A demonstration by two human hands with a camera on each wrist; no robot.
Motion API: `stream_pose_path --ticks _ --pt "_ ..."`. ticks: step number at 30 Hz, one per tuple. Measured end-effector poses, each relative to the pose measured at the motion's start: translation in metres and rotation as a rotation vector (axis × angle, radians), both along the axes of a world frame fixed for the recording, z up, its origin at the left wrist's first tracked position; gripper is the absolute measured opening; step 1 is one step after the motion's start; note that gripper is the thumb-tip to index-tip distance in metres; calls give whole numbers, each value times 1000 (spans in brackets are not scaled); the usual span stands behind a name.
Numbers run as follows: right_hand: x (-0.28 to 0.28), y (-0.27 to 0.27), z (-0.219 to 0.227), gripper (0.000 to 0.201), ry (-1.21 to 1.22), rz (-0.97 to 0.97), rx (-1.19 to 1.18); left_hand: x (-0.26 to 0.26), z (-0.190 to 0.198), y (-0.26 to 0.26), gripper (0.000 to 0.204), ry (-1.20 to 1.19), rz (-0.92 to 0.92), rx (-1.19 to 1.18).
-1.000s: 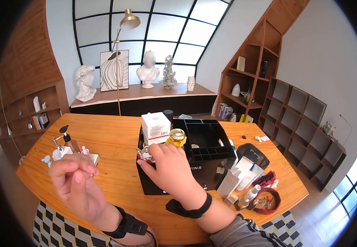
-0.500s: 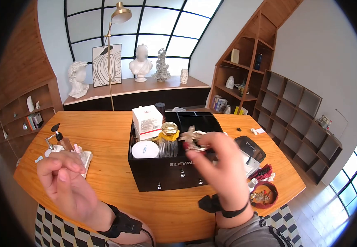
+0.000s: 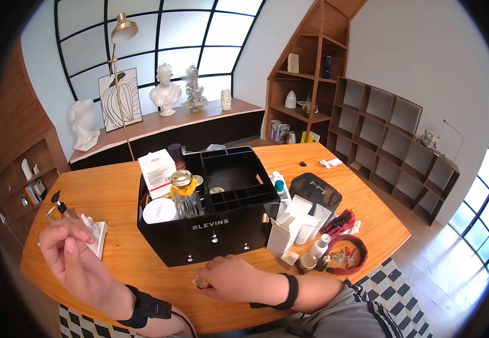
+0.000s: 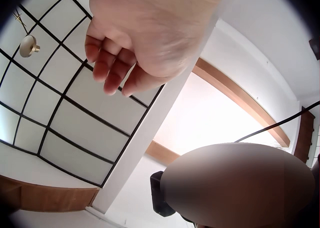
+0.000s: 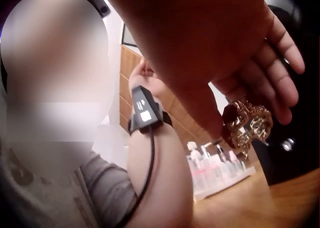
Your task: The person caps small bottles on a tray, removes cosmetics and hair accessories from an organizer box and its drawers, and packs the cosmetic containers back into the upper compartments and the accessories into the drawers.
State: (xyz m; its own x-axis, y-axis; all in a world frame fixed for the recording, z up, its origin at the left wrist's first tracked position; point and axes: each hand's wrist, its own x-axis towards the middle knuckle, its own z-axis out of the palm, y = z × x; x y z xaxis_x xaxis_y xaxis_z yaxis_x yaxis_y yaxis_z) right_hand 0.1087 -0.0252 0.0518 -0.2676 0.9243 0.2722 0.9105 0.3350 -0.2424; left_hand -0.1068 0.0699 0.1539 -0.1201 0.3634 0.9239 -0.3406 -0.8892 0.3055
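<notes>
Two hands are in view. The right hand (image 3: 236, 279) pinches one ornate gold-coloured ornament (image 3: 201, 283) between thumb and curled fingers, in front of the black organizer (image 3: 199, 242); whether the ornament touches the bench (image 3: 137, 293) cannot be told. The left hand (image 3: 78, 262) is raised at the left, fingers loosely curled, with nothing in its hold.

The organizer, lettered BLEVINS, shows three silver knobs on its front. In its left part are one white box (image 3: 157, 172) with a red stripe, one round white container (image 3: 160, 210), one glass bottle (image 3: 188, 206) with a gold lid and yellow ribbon, and one dark-capped bottle (image 3: 176, 156).

Right of the organizer lie one black lid-like piece (image 3: 316, 191), several white packages and tubes too crowded to count, and one red headband (image 3: 363, 256) around small gold pieces (image 3: 343, 256).

Behind the bench stand two white busts (image 3: 165, 93), one framed picture (image 3: 121, 104) and one gold lamp (image 3: 124, 31).
</notes>
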Motion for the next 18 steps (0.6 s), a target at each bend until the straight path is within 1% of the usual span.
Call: stream_pose_path --ticks 2,3,5,6,8,10,12,14,16,17,18 --pt "2 8 -17 28 -1 74 -129 3 0 -1 14 10 1 -3" --pt "1 10 -22 28 0 73 -128 4 0 -1 14 19 2 -6" --pt "-1 12 -27 28 -64 106 -224 5 0 0 14 46 21 1" --pt "-1 13 -31 28 -63 104 -221 6 0 1 14 72 40 6" --pt "-2 14 -40 23 -86 168 -233 8 0 1 14 84 43 -3" --pt "0 15 -44 23 -66 187 -212 8 0 3 14 95 46 -15" --pt "1 13 -35 23 -45 206 -196 7 -1 6 13 119 89 -15" --pt "4 11 -16 28 -113 161 -331 7 -2 6 14 101 66 -20" --pt "16 -2 12 28 -161 102 -130 5 -3 7 15 84 36 -29" --pt "24 -8 30 29 -157 45 -70 2 -3 7 16 67 11 -28" --pt "36 -18 51 29 -61 23 -1 -2 -4 8 17 49 -15 -28"
